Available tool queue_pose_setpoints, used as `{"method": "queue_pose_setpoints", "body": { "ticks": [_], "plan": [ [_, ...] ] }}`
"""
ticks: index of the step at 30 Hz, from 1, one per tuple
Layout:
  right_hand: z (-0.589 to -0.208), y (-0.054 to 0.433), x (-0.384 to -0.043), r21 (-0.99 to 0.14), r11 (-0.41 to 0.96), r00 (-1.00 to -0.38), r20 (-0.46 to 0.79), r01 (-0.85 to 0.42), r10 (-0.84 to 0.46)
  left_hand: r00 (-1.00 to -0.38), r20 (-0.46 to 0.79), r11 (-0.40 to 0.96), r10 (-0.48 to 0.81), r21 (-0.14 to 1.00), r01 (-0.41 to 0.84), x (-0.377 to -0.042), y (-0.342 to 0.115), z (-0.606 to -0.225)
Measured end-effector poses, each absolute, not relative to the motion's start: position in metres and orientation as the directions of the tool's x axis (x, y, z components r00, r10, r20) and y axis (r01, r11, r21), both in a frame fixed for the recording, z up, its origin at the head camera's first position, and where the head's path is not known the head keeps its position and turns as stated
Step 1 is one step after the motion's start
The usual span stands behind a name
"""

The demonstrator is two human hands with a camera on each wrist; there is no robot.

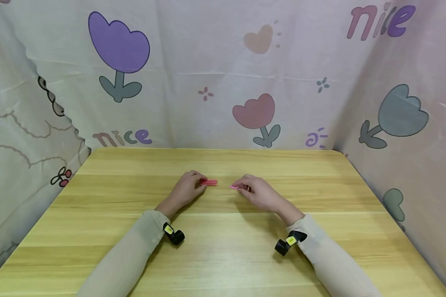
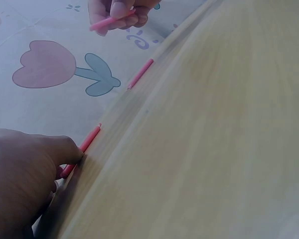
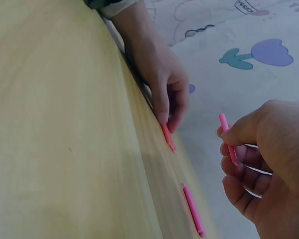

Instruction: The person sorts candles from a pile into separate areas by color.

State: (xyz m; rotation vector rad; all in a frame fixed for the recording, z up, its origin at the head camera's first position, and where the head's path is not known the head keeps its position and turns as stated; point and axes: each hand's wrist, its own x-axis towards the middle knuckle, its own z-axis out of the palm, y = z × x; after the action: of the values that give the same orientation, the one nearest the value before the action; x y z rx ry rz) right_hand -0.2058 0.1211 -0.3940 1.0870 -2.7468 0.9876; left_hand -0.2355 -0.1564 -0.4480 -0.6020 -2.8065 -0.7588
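My left hand [image 1: 187,188] rests at the table and pinches a small bunch of thin reddish-pink sticks [image 1: 209,182] between thumb and fingers. Their ends stick out to the right, and the rest is covered by the fingers. Facing it, my right hand [image 1: 258,192] is raised a little above the tabletop. It pinches a short bright-pink stick [image 3: 228,139], thumb on one side and fingertips on the other. Another pink stick [image 3: 193,210] lies on the table between the hands, also seen as a pink stick [image 2: 140,73] in the left wrist view.
The wooden table [image 1: 223,255] stretches around both arms. Behind it hangs a pale cloth [image 1: 193,49] printed with flowers and lettering. Each sleeve carries a small black camera, one on the left wrist [image 1: 174,235] and one on the right [image 1: 288,243].
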Motion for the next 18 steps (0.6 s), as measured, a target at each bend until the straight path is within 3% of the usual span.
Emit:
{"method": "queue_pose_setpoints", "body": {
  "ticks": [18],
  "plan": [
    [-0.407, 0.132, -0.238, -0.621, 0.625, -0.864, 0.189, -0.473, -0.466, -0.908, 0.254, 0.795, 0.333, 0.443, 0.415, -0.234, -0.156, -0.446]
  ]
}}
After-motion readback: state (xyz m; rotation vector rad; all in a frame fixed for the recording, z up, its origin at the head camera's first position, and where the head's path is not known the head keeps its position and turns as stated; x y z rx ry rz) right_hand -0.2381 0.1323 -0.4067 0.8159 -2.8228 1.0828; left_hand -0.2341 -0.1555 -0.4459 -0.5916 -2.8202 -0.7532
